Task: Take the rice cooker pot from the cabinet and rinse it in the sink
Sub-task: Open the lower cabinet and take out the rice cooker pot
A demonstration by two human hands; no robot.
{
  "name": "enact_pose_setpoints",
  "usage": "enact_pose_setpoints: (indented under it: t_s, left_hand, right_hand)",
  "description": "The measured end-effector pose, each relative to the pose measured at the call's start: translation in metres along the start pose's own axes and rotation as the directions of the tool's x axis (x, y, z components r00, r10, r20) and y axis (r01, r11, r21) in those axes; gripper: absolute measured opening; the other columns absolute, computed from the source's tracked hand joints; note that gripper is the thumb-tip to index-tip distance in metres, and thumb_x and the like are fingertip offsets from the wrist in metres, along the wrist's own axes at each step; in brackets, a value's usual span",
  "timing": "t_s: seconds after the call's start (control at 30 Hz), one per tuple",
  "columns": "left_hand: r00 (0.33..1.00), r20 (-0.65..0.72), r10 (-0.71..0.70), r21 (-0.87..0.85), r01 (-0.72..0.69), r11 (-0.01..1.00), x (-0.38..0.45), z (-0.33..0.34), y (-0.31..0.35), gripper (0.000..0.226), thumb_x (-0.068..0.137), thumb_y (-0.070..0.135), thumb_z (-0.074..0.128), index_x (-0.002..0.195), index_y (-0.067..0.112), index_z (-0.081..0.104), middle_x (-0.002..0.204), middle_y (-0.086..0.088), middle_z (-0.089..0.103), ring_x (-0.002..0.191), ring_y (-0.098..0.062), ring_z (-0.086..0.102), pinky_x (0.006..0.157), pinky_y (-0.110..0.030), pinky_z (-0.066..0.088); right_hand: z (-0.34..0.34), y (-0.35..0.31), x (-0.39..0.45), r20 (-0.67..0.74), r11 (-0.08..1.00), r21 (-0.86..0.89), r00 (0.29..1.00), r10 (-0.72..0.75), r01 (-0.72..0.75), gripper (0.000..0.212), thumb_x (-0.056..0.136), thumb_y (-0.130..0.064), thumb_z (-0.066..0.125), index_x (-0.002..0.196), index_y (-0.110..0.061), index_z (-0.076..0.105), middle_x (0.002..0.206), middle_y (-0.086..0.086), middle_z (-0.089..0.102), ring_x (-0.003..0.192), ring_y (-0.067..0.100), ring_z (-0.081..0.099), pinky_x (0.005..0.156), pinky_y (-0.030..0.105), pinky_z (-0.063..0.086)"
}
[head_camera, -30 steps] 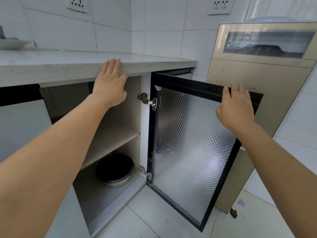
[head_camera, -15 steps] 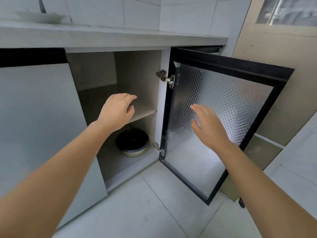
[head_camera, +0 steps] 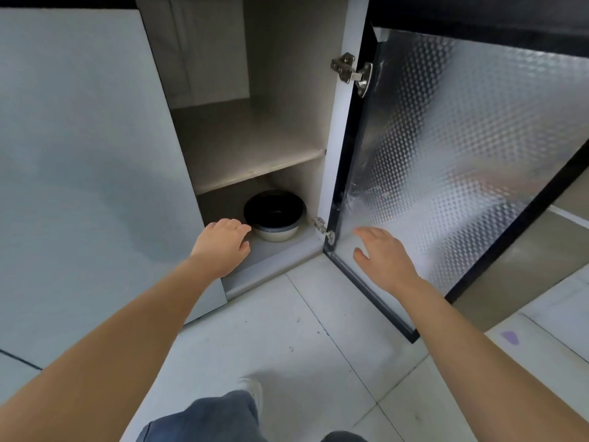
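Observation:
The rice cooker pot (head_camera: 274,215), black inside with a pale metal outside, stands upright on the cabinet floor (head_camera: 280,250) under the middle shelf (head_camera: 255,164), at the right back corner. My left hand (head_camera: 221,242) reaches in at the cabinet opening, just left of the pot, fingers apart and holding nothing; its fingertips are very near the pot's rim. My right hand (head_camera: 382,255) hovers open in front of the lower part of the open cabinet door (head_camera: 446,138), to the right of the pot. The sink is out of view.
The open door with its embossed silvery panel swings out to the right, hung on two metal hinges (head_camera: 352,71). A closed pale door (head_camera: 86,154) flanks the opening on the left. Tiled floor (head_camera: 318,346) lies below; my knees show at the bottom edge.
I have crouched lower and closer; the counter has left the view. Both hands dropped from shelf height to the cabinet floor level, the left one now beside the pot.

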State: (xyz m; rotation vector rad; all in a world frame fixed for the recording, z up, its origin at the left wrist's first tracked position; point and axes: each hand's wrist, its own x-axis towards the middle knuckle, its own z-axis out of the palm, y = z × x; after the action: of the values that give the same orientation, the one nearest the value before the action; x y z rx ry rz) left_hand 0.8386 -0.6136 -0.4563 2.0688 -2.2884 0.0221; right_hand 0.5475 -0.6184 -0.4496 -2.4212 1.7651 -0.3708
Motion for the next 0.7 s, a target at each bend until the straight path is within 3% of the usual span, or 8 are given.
enact_pose_setpoints:
  t_s: [0.2, 0.37, 0.5, 0.7]
  left_hand:
    - [0.998, 0.018, -0.053, -0.058, 0.054, 0.997, 0.037, 0.039, -0.004, 0.042, 0.096, 0.025, 0.037, 0.136, 0.016, 0.043, 0.138, -0.004, 0.049, 0.127, -0.022, 0.041, 0.104, -0.036, 0.031]
    - [0.993, 0.023, -0.116, -0.119, 0.117, 0.986, 0.085, 0.080, -0.012, 0.039, 0.094, 0.024, 0.039, 0.131, 0.014, 0.048, 0.131, -0.006, 0.053, 0.120, -0.025, 0.046, 0.098, -0.038, 0.036]
    - [0.970, 0.113, -0.213, -0.150, 0.229, 0.962, 0.131, 0.125, -0.027, 0.038, 0.094, 0.025, 0.039, 0.130, 0.013, 0.047, 0.127, -0.011, 0.053, 0.116, -0.029, 0.047, 0.092, -0.040, 0.039]
    - [0.896, 0.263, -0.358, -0.292, 0.428, 0.855, 0.188, 0.193, -0.053, 0.044, 0.094, 0.028, 0.042, 0.133, 0.007, 0.043, 0.130, -0.018, 0.051, 0.118, -0.036, 0.049, 0.094, -0.043, 0.041]
  right_hand:
    - [0.032, 0.004, 0.032, 0.047, 0.981, 0.157, 0.993, 0.107, -0.113, 0.042, 0.096, -0.017, 0.044, 0.136, -0.007, 0.042, 0.138, 0.011, 0.048, 0.128, 0.027, 0.041, 0.105, 0.038, 0.036]
    - [0.070, 0.007, 0.076, 0.088, 0.947, 0.263, 0.982, 0.164, -0.182, 0.035, 0.095, -0.016, 0.045, 0.127, -0.005, 0.050, 0.123, 0.017, 0.057, 0.115, 0.030, 0.049, 0.096, 0.042, 0.043]
    - [0.111, 0.016, 0.120, 0.129, 0.922, 0.306, 0.970, 0.206, -0.236, 0.034, 0.094, -0.017, 0.044, 0.127, -0.009, 0.051, 0.114, 0.014, 0.059, 0.106, 0.031, 0.053, 0.091, 0.045, 0.046]
    - [0.185, 0.024, 0.182, 0.252, 0.868, 0.364, 0.933, 0.258, -0.338, 0.028, 0.095, -0.018, 0.042, 0.119, -0.010, 0.052, 0.091, 0.005, 0.047, 0.091, 0.016, 0.041, 0.081, 0.032, 0.040]
